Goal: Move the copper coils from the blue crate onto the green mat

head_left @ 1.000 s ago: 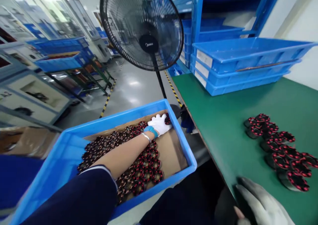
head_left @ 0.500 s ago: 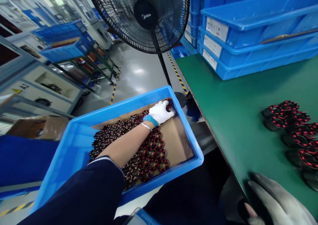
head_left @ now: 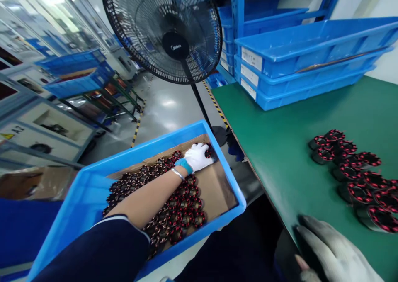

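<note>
My left hand (head_left: 198, 157), in a white glove, reaches into the far corner of a blue crate (head_left: 93, 178) lined with cardboard. Its fingers curl around a dark coil with red windings (head_left: 209, 151) at the corner. Several more of these coils (head_left: 177, 207) lie in rows under my forearm. My right hand (head_left: 334, 253), in a grey glove, rests flat with fingers spread on the near edge of the green table (head_left: 292, 166). A cluster of several coils (head_left: 354, 178) lies on the table to the right, apart from my right hand.
Three stacked blue trays (head_left: 304, 66) stand at the back of the table before blue shelving. A black pedestal fan (head_left: 164, 29) stands on the floor beyond the crate. Carts with blue bins (head_left: 77, 74) line the aisle on the left.
My left hand has stayed at the crate's far corner on the same coil. The view has shifted slightly; my right hand has kept its place on the table edge.
</note>
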Action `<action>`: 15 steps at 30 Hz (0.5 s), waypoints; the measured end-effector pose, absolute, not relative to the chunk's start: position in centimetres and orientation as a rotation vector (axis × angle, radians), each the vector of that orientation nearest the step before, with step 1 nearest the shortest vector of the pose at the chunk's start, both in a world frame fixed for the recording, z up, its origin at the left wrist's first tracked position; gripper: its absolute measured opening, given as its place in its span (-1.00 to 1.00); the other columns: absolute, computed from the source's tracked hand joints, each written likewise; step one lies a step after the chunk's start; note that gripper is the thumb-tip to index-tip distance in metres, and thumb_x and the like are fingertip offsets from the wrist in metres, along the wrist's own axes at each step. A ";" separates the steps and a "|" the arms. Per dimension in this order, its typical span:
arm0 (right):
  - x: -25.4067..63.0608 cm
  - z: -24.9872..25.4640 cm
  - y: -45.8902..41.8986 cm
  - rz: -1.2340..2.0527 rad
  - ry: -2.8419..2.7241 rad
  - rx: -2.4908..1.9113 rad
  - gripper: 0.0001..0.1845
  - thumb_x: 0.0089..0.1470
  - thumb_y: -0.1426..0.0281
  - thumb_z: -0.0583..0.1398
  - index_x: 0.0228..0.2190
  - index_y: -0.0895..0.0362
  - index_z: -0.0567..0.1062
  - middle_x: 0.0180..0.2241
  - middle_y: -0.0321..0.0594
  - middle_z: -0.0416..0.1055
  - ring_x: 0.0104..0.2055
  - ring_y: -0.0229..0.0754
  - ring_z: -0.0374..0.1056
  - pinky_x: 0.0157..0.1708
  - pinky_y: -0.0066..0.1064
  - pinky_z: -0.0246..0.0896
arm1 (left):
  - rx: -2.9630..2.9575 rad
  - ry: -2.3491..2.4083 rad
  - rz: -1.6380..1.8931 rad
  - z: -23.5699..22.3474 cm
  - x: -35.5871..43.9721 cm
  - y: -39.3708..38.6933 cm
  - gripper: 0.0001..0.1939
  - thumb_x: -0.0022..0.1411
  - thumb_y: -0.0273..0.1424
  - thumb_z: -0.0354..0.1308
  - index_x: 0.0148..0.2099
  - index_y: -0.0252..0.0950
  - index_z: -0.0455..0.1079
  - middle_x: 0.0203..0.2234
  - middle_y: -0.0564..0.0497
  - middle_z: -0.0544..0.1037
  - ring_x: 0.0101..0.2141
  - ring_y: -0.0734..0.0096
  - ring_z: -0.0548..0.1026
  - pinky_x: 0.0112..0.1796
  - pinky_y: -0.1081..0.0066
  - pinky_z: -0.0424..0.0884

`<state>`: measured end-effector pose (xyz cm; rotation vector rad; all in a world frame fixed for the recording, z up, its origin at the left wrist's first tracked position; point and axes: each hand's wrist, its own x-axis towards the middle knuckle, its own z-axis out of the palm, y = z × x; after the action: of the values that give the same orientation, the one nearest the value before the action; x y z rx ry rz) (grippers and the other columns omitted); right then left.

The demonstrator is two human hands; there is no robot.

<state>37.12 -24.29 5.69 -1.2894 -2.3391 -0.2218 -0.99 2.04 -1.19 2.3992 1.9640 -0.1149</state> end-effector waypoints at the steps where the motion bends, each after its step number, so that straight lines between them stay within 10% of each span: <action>1: 37.1 5.7 -24.3 -0.222 -2.333 -1.293 -0.55 0.15 0.28 0.09 0.00 0.30 0.32 0.16 0.00 0.15 0.11 0.03 0.15 0.06 -0.17 0.05 | 2.435 1.912 -0.148 -1.0 -1.4 2.1 -0.37 0.01 0.15 0.03 -0.02 -0.17 0.35 -0.09 0.02 0.37 -0.06 0.15 0.30 -0.11 0.16 0.39; 8: 35.8 8.0 -24.9 -0.262 -2.332 -1.428 -0.54 0.08 0.33 0.12 0.01 0.26 0.32 0.10 -0.04 0.20 0.14 -0.05 0.09 0.06 -0.23 0.07 | 2.538 1.932 -0.226 -1.5 -0.9 -0.5 -0.19 0.03 0.09 -0.01 0.23 -0.29 0.18 0.16 -0.11 0.18 0.13 -0.03 0.11 -0.02 0.07 0.29; 15: 35.0 8.9 -25.4 0.058 -2.108 -1.599 -0.51 -0.06 0.36 0.16 -0.03 0.16 0.36 0.08 -0.17 0.26 0.03 -0.10 0.20 0.09 -0.24 0.13 | 2.361 1.963 -0.649 -1.2 0.3 1.1 -0.30 0.19 0.08 -0.50 0.12 -0.16 0.17 0.10 -0.01 0.26 0.06 0.11 0.18 0.00 0.27 0.13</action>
<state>35.01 -25.43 8.87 -1.5989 -2.1083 0.0583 0.32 1.09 -1.24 2.3613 1.9626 -0.6492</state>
